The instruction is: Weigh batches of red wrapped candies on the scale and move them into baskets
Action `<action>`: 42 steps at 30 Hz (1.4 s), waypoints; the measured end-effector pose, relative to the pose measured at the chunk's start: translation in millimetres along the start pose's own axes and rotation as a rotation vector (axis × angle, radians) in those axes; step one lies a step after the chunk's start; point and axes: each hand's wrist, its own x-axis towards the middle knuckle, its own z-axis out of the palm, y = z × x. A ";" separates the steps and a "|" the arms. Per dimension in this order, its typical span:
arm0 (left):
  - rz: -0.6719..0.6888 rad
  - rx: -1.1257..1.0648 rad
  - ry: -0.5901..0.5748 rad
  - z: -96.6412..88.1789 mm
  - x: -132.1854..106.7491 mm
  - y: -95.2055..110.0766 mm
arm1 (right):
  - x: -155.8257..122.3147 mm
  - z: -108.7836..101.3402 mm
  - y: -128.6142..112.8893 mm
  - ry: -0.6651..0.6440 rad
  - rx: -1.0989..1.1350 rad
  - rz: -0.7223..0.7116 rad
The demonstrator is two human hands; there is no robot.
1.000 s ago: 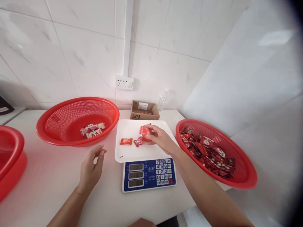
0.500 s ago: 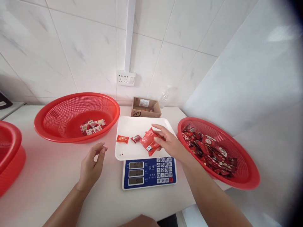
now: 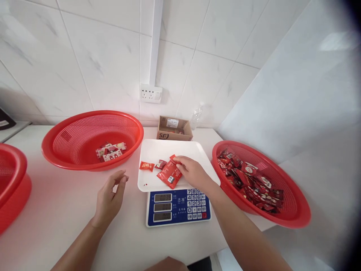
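A blue electronic scale (image 3: 178, 206) with a white weighing tray (image 3: 166, 150) stands mid-table. On the tray lie two small red wrapped candies (image 3: 146, 165) and a larger red snack packet (image 3: 170, 174). My right hand (image 3: 192, 173) rests on the tray with its fingers closed on the edge of that packet, which lies flat. My left hand (image 3: 108, 199) hovers over the white table to the left of the scale, fingers loosely curled and apart, holding nothing.
A red mesh basket (image 3: 284, 222) full of red wrapped snacks sits right of the scale. Another red basket (image 3: 64, 158) at the back left holds a few packets. A third red basket (image 3: 11, 180) is at the far left. A small cardboard box (image 3: 174, 128) and a plastic bottle (image 3: 196, 114) stand by the tiled wall.
My right hand brought the red packet down from above the tray and to the left, laying it flat beside the small candies. The left hand barely moved.
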 end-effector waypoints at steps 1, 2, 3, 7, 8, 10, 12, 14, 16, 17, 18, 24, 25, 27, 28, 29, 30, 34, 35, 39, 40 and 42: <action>0.000 0.000 0.001 -0.1 -0.1 0.0 | 1.4 1.4 -1.3 -0.007 0.013 -0.012; 0.000 0.002 0.004 -0.2 -0.1 0.1 | 2.7 2.6 -3.4 -0.013 0.027 -0.024; 0.002 0.003 0.006 -0.3 -0.1 0.2 | 4.0 3.7 -6.0 -0.019 0.041 -0.037; 0.005 0.002 0.010 -0.9 0.3 1.1 | 10.5 9.3 -21.1 -0.101 0.030 -0.080; 0.002 0.001 0.008 -1.1 0.5 1.3 | 12.8 11.0 -25.6 -0.141 -0.008 -0.086; -0.004 0.000 0.002 -1.5 0.6 1.6 | 17.9 14.6 -34.9 -0.223 -0.106 -0.102; -0.003 -0.001 -0.003 -1.9 0.7 1.6 | 22.7 18.0 -43.8 -0.288 -0.179 -0.143; 0.003 0.002 -0.006 -1.9 0.6 0.9 | 25.9 21.2 -50.4 -0.330 -0.198 -0.214; 0.008 0.007 -0.006 -1.6 0.5 -0.1 | 26.7 23.3 -53.4 -0.364 -0.183 -0.288; 0.010 0.008 -0.007 -1.3 0.5 -0.7 | 26.3 23.7 -53.5 -0.376 -0.166 -0.315; 0.011 0.008 -0.009 -1.1 0.5 -1.2 | 25.2 23.4 -52.8 -0.385 -0.145 -0.338; 0.005 0.000 -0.010 -0.5 0.6 -1.3 | 5.3 7.8 -41.6 -0.329 -0.072 -0.357; 0.005 0.001 -0.010 -0.6 0.5 -0.9 | 0.3 4.4 -39.3 -0.303 -0.078 -0.347; 0.005 0.003 -0.013 -0.9 0.3 0.0 | -9.6 -1.0 -33.8 -0.268 -0.094 -0.320; 0.004 0.003 -0.017 -1.0 0.2 0.4 | -13.9 -2.6 -30.6 -0.262 -0.104 -0.307; 0.002 0.003 -0.020 -1.1 0.1 0.6 | -17.5 -3.4 -27.2 -0.258 -0.111 -0.297; 0.000 0.002 -0.024 -1.2 0.0 0.7 | -20.4 -3.3 -23.7 -0.252 -0.117 -0.292; -0.001 -0.003 -0.028 -1.1 0.4 0.2 | -26.1 -1.1 -11.2 -0.212 -0.083 -0.293; -0.001 -0.007 -0.025 -1.0 0.7 0.0 | -27.3 -1.9 -8.7 -0.197 -0.061 -0.292; -0.020 -0.019 -0.006 -1.2 1.4 -0.2 | -37.6 -18.7 4.1 -0.025 0.000 -0.222; -0.024 -0.023 -0.004 -1.3 1.4 -0.1 | -41.7 -26.3 9.0 0.047 -0.008 -0.180; -0.034 -0.033 -0.002 -1.2 1.1 0.0 | -51.5 -43.6 21.6 0.189 -0.054 -0.076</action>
